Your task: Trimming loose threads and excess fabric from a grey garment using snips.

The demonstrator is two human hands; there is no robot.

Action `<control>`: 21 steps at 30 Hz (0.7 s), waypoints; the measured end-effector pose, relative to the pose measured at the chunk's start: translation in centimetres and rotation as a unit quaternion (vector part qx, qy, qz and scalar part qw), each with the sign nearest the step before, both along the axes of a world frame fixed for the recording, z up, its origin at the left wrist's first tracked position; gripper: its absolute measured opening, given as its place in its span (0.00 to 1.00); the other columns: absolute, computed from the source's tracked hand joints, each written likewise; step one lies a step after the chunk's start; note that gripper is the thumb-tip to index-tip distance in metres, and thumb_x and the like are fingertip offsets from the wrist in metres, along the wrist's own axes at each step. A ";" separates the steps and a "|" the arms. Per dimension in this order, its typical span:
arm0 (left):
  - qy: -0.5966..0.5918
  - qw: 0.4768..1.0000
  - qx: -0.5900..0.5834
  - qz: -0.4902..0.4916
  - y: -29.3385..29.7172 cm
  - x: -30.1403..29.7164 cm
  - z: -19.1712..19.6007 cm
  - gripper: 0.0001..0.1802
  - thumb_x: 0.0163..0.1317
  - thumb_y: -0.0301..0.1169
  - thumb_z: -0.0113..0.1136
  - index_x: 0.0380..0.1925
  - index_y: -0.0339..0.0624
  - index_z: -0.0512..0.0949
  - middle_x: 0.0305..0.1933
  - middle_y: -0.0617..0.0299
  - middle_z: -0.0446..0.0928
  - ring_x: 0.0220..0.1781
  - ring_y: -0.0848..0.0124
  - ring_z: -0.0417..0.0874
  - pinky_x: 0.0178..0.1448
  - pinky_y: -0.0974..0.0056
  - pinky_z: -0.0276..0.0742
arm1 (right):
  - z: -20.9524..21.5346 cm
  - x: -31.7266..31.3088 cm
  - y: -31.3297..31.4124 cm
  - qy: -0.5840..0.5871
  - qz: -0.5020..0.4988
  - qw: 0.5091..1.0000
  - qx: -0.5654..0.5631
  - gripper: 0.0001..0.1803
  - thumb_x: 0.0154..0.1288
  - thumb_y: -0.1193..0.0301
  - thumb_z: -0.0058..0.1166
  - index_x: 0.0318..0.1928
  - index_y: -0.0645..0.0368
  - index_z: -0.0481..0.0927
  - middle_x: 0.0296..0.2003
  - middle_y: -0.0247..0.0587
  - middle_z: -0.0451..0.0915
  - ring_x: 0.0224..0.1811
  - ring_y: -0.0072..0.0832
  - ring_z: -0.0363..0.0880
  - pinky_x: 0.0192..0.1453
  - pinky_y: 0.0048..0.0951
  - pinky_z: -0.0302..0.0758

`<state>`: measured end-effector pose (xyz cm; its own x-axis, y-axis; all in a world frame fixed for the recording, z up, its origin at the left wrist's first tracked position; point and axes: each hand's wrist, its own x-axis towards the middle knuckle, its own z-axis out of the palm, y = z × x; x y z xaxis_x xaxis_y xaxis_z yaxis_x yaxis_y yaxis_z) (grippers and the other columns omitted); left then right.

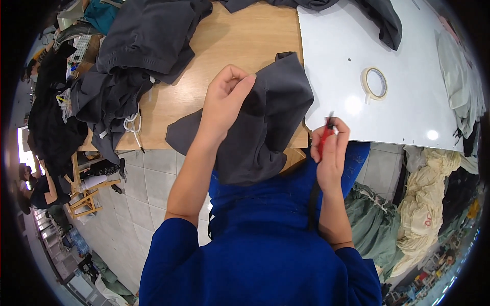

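Note:
A piece of dark grey fabric [255,127] lies rumpled over the front edge of the wooden tabletop and hangs down toward my lap. My left hand [227,94] is closed in a pinch, thumb against forefinger, at the upper left edge of this fabric. Any loose thread between the fingertips is too small to make out. To the right, beside the table's front edge, my right hand [332,148] grips small red-handled thread snips [325,138]. Their dark, slightly blurred tip points up and away from me, apart from the fabric.
More dark grey garments [148,38] with white drawstrings [133,125] are heaped at the left. A roll of masking tape [375,83] lies on the white board [337,61] at right. Cream cloth [426,199] and green cloth [372,224] bundles stand below right. A person [41,183] is at far left.

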<state>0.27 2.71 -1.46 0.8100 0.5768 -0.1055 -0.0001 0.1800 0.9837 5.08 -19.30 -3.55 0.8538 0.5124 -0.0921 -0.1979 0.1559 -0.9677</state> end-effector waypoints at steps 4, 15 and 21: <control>-0.009 0.994 -0.103 0.026 -1.6 -1.8 0.5 0.03 0.64 0.26 0.55 0.31 0.40 0.72 0.27 0.73 0.72 0.30 0.87 0.68 0.36 0.80 0.62 | 0.7 0.0 1.4 -0.102 0.060 0.990 -0.081 0.14 0.61 0.78 0.53 0.49 0.64 0.76 0.38 0.40 0.76 0.36 0.23 0.75 0.42 0.19 0.71; -0.084 0.995 0.009 0.049 -5.6 -4.0 1.8 0.37 0.62 0.18 0.51 0.68 0.39 0.47 0.39 0.57 0.79 0.40 0.80 0.77 0.43 0.79 0.69 | 2.8 0.7 2.5 -0.328 0.010 0.939 -0.104 0.18 0.48 0.82 0.63 0.44 0.63 0.81 0.37 0.44 0.77 0.36 0.28 0.78 0.39 0.22 0.75; -0.123 0.988 0.089 -0.012 -5.9 -4.2 1.3 0.45 0.63 0.18 0.49 0.70 0.40 0.31 0.41 0.51 0.79 0.41 0.76 0.79 0.49 0.75 0.71 | 3.1 0.4 1.8 -0.338 -0.001 0.936 -0.101 0.19 0.46 0.82 0.64 0.43 0.64 0.81 0.36 0.43 0.77 0.34 0.28 0.77 0.38 0.22 0.75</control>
